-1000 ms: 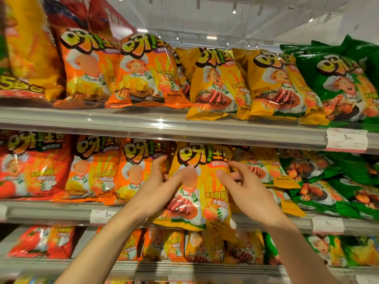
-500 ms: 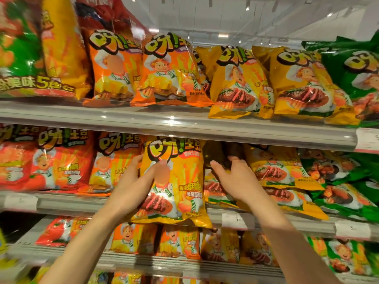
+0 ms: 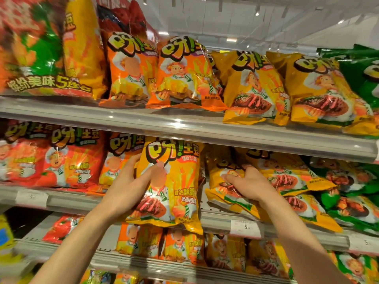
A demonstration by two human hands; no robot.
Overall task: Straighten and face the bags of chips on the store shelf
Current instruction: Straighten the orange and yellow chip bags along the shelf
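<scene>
Holding a yellow bag upright at the front of the middle shelf, long axis vertical, printed face turned outward toward the camera, top edge just under the upper shelf, bottom seam hanging past the middle shelf's front lip. Left hand clamped on the bag's left edge, thumb laid across the front print, the other fingers curled behind the left edge. Right hand pressed down on a second yellow bag just right of the first, fingers curled over its top, thumb pointing left; grip closed on that bag. Second bag tipped back and slumped, long axis slanting down toward the front-right, face turned up rather than out. More yellow bags lying flat and askew to its right, overlapping one another, then green bags in a loose pile at the far right. Left of the held bag, an orange bag standing upright just behind the left hand, then red bags upright and facing out. Upper shelf lined with orange bags and yellow ones, upright, faces out, some leaning. White price tags clipped to the middle shelf's front rail. Lower shelf stocked with smaller orange and yellow bags, partly hidden by both forearms.
</scene>
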